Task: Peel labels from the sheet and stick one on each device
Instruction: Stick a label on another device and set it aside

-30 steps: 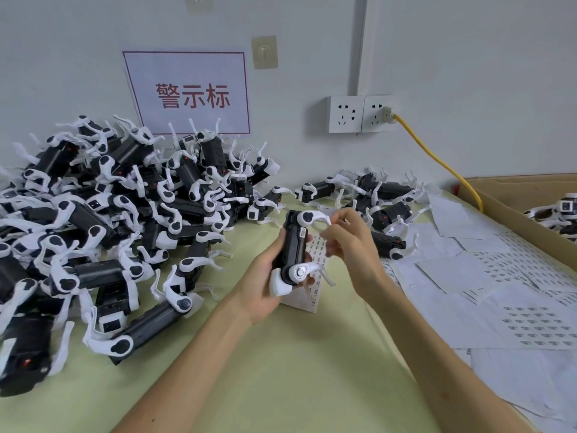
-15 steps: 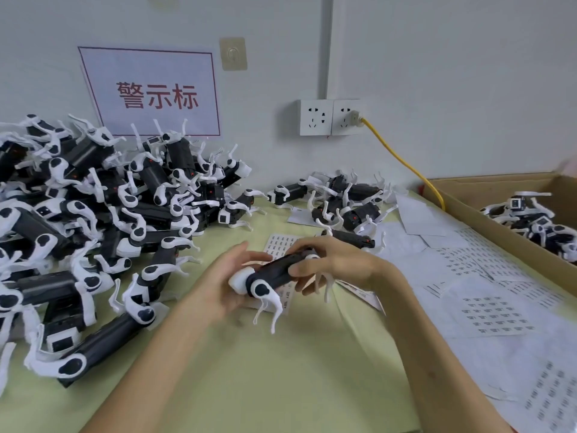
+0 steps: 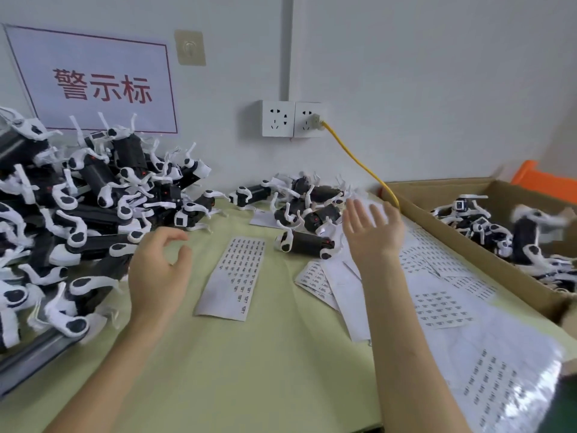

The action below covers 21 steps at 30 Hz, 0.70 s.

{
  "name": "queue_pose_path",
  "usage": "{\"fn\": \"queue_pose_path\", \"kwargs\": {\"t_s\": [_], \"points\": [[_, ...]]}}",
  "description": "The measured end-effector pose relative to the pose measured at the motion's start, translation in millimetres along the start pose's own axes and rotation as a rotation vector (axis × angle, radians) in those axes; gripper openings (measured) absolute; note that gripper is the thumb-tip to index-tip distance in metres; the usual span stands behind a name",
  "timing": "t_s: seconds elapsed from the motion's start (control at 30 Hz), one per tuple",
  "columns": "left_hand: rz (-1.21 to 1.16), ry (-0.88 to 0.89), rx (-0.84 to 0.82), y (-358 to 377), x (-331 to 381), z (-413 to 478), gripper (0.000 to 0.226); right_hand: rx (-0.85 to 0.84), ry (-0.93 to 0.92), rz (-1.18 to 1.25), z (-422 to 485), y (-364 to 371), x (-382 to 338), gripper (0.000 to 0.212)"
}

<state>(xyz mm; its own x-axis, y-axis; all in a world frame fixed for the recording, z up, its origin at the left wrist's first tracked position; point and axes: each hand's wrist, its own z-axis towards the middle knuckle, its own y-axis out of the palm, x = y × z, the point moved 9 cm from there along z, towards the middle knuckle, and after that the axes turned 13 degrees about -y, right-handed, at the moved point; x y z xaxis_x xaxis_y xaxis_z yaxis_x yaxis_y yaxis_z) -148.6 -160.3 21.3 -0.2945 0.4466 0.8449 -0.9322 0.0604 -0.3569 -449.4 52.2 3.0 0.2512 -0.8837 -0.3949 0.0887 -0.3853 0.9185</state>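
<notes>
Pale green desk [image 3: 249, 370] under a white wall [image 3: 437, 89]. Both hands held a device [image 3: 527, 235] half a second ago; it now seems to lie, blurred, in the one cardboard box [image 3: 474, 254] right of the label sheet [image 3: 237, 270], likely labelled. Left hand [image 3: 159, 270], loosely curled, and right hand [image 3: 371, 235], spread wide, hold nothing. Pile of devices [image 3: 78, 220] left of the sheet, too many to count.

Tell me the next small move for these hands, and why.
Probably the left hand should take a black-and-white plastic device from the pile beside it: both hands hold nothing, the right hand is spread open by the brown cardboard box, and the white paper label sheet lies flat between them.
</notes>
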Motion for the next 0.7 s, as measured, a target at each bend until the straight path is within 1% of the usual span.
{"fn": "queue_pose_path", "kwargs": {"t_s": [0.07, 0.13, 0.23, 0.3, 0.33, 0.4, 0.47, 0.53, 0.6, 0.7], "points": [[0.023, -0.007, -0.022, 2.1, 1.9, -2.3, 0.017, 0.026, 0.026, -0.172, -5.1, -3.3, 12.7, 0.034], [0.064, 0.013, 0.012, -1.1, 6.4, -3.3, 0.016, -0.005, 0.046, -0.295, -9.3, -0.6, 19.4, 0.022], [0.179, 0.081, 0.157, -11.2, 15.6, -7.4, 0.015, -0.06, 0.004, -0.369, -11.1, 6.3, 17.9, 0.017], [0.28, 0.098, 0.234, -15.9, 16.4, -8.3, 0.022, -0.135, -0.034, -0.425, -12.9, 14.0, 18.3, 0.013], [0.329, 0.076, 0.239, -16.9, 13.1, -5.4, 0.027, -0.178, -0.044, -0.457, -15.3, 18.5, 21.3, 0.011], [0.433, -0.031, 0.175, -15.5, -2.2, 5.6, 0.042, -0.249, -0.05, -0.533, -22.4, 26.3, 30.9, 0.009], [0.606, -0.111, 0.084, -11.0, -17.5, 11.8, 0.052, -0.335, -0.098, -0.673, -32.5, 34.6, 41.1, 0.013], [0.748, -0.088, 0.012, -4.1, -23.5, 11.3, 0.051, -0.455, -0.197, -0.839, -46.4, 44.6, 52.5, 0.019], [0.797, -0.046, -0.026, 1.3, -24.5, 10.2, 0.042, -0.593, -0.301, -0.975, -64.8, 54.1, 64.9, 0.022], [0.858, -0.034, -0.035, 0.5, -27.6, 13.8, 0.037, -0.832, -0.386, -1.166, -97.4, 64.5, 94.1, 0.023]]}}
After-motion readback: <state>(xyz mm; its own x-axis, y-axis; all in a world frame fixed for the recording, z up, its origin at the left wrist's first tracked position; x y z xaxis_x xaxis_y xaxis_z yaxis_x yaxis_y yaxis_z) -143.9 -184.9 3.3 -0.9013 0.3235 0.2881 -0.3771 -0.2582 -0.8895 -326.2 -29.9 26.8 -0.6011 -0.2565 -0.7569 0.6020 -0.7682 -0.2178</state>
